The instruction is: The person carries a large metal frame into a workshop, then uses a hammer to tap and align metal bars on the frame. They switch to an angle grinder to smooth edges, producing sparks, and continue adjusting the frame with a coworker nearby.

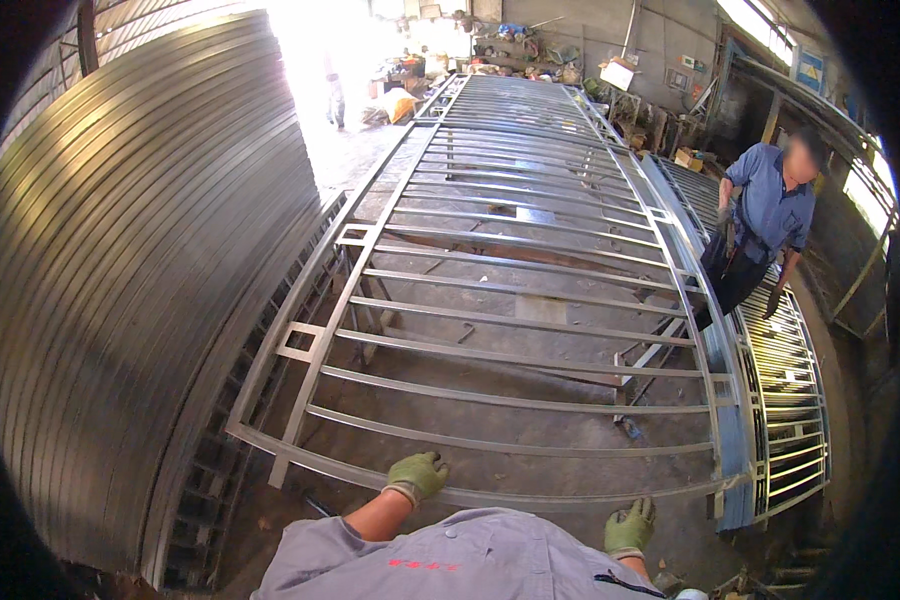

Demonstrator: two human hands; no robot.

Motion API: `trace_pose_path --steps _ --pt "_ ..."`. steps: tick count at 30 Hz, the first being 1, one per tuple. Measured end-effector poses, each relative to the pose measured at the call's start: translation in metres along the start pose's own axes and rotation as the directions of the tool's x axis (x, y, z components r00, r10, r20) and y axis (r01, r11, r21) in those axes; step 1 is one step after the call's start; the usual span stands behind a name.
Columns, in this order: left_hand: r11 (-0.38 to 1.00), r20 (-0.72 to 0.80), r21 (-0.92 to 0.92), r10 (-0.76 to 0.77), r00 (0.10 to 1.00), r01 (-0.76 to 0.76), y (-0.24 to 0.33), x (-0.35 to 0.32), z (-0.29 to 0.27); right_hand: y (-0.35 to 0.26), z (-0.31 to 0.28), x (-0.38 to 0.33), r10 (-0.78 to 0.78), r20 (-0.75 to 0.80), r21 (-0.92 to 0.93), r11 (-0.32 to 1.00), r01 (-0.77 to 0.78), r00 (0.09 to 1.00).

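A long metal fence panel (pixel 515 410) of silvery tubes stretches away from me, lying flat at about waist height, with many crossbars between its long side rails. My left hand (pixel 418 477), in a green work glove, is closed over the panel's near end bar, left of the middle. Farther right along that same bar, my right hand (pixel 630 527) wears a matching glove and has its fingers bent over the tube. The undersides of both hands are hidden.
A tall stack of ribbed metal panels (pixel 140 260) leans along the left. At the right, a co-worker in a blue shirt (pixel 775 195) stands beside more stacked fence panels (pixel 785 370). Supports (pixel 660 350) show under the panel. Cluttered shelves (pixel 525 50) line the far wall.
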State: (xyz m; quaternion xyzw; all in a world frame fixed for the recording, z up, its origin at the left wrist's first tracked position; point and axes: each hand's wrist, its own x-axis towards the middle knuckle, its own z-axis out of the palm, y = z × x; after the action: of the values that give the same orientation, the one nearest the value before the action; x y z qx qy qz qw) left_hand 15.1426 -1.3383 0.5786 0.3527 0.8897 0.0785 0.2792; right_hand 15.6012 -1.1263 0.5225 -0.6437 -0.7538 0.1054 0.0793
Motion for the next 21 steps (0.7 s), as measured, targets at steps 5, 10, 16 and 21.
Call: trace_pose_path --steps 5,10,16,21 --pt "0.999 -0.032 -0.043 -0.027 0.999 0.026 0.002 0.001 -0.002 -0.007 -0.003 0.005 0.003 0.041 0.029 1.000 -0.004 0.999" --pt "0.999 0.000 -0.036 -0.016 1.000 0.016 0.006 0.009 0.002 -0.005 -0.007 0.010 -0.005 -0.014 0.065 0.998 0.006 1.000" --pt "1.000 -0.004 -0.025 -0.005 1.000 0.005 0.009 0.007 0.003 0.003 -0.003 0.008 -0.005 -0.001 0.059 0.998 0.005 1.000" --pt "0.999 -0.015 -0.031 -0.009 1.000 0.008 0.007 0.004 0.003 0.006 0.005 0.011 -0.031 -0.009 0.039 0.999 0.032 0.999"
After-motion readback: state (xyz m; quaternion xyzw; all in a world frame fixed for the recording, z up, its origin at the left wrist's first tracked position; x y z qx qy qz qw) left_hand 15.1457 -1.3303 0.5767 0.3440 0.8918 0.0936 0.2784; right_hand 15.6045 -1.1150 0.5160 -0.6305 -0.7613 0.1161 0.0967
